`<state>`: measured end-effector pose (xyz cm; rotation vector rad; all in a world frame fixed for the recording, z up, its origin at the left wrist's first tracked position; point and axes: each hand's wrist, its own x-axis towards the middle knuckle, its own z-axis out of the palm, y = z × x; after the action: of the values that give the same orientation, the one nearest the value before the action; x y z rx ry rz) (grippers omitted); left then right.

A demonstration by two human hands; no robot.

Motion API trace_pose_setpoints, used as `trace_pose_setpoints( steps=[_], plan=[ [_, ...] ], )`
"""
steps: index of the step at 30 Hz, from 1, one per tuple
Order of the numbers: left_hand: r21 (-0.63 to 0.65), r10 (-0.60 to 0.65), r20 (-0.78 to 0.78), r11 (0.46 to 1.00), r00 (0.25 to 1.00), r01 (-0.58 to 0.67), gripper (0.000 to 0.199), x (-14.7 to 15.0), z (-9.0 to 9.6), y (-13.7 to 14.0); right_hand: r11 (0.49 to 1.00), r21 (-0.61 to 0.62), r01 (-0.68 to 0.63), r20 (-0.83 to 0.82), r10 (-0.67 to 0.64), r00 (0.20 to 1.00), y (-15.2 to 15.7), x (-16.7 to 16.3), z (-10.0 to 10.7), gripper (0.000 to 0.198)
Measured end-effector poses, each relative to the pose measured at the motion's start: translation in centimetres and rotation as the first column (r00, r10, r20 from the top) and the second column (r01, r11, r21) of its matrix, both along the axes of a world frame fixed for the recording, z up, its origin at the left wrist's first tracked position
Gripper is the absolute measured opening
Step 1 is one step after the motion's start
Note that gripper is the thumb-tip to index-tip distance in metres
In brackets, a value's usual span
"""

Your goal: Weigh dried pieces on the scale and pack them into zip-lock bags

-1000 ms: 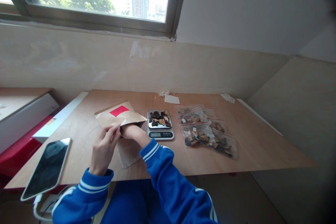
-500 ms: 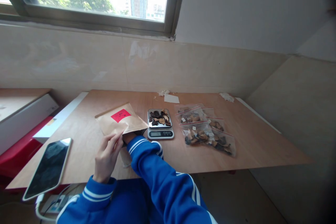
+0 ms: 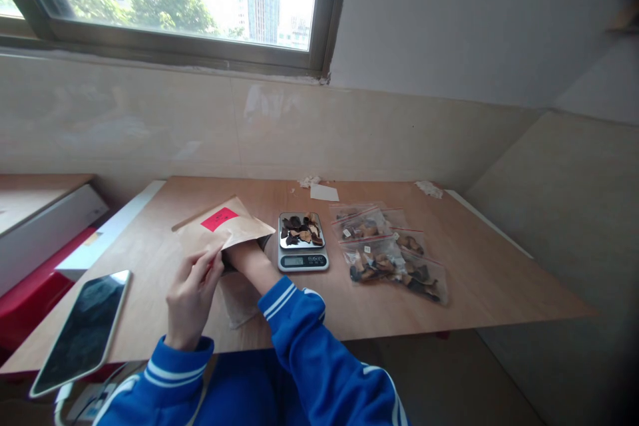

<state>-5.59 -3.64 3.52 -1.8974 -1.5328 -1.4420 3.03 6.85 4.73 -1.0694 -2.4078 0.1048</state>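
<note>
A brown kraft paper bag (image 3: 200,239) with a red label is held over the left part of the table. My left hand (image 3: 194,289) pinches its near edge between thumb and fingers. My right hand (image 3: 244,258) reaches into the bag's mouth; its fingers are hidden inside. Right of the bag stands a digital kitchen scale (image 3: 303,261), its pan carrying dark and tan dried slices (image 3: 301,229). Under my wrists lies what looks like a clear plastic bag (image 3: 242,303).
Several zip bags of dried slices (image 3: 374,259) lie right of the scale. A tablet (image 3: 82,329) with a white cable rests at the table's left edge. A white card (image 3: 324,193) and crumpled tissue (image 3: 309,181) are at the back, with more tissue (image 3: 429,189) farther right.
My right hand has drawn back slightly, so its wrist and forearm now show outside the bag. The bag and my left hand have shifted a little left. The view has tilted slightly.
</note>
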Motion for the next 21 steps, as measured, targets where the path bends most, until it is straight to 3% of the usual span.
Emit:
trace_pose_setpoints(
  steps=[5, 8, 10, 12, 15, 21],
  plan=[
    [-0.037, 0.035, -0.007, 0.999, 0.999, -0.036, 0.023, -0.2, 1.1, 0.7, 1.0, -0.012, -0.019, -0.045, 0.018, 0.999, -4.7, 4.2, 2.1, 0.016],
    [-0.08, 0.01, -0.006, 0.997, 1.0, -0.011, 0.026, -0.3, 1.6, 1.4, 0.999, 0.037, -0.027, -0.322, 0.038, 0.946, -7.0, 8.0, 3.0, 0.015],
    [-0.097, 0.009, 0.011, 0.995, 1.0, -0.008, 0.028, -0.3, 2.1, 2.0, 0.999, 0.014, 0.032, -0.543, -0.019, 0.839, -6.9, 11.1, 2.8, 0.015],
    [-0.104, 0.031, 0.043, 0.994, 0.999, -0.026, 0.029, -0.3, 2.9, 2.6, 0.988, -0.057, 0.144, -0.646, -0.146, 0.749, -5.4, 14.3, 1.8, 0.014],
    [-0.103, 0.053, 0.121, 0.994, 0.991, -0.041, 0.03, -0.2, 4.4, 3.6, 0.93, -0.189, 0.315, -0.649, -0.359, 0.671, -1.1, 18.3, -0.6, 0.018],
    [-0.107, 0.112, 0.259, 0.991, 0.959, -0.086, 0.03, -0.5, 7.5, 6.0, 0.867, -0.25, 0.43, -0.398, -0.497, 0.771, 6.7, 20.5, -3.8, 0.014]
  ],
)
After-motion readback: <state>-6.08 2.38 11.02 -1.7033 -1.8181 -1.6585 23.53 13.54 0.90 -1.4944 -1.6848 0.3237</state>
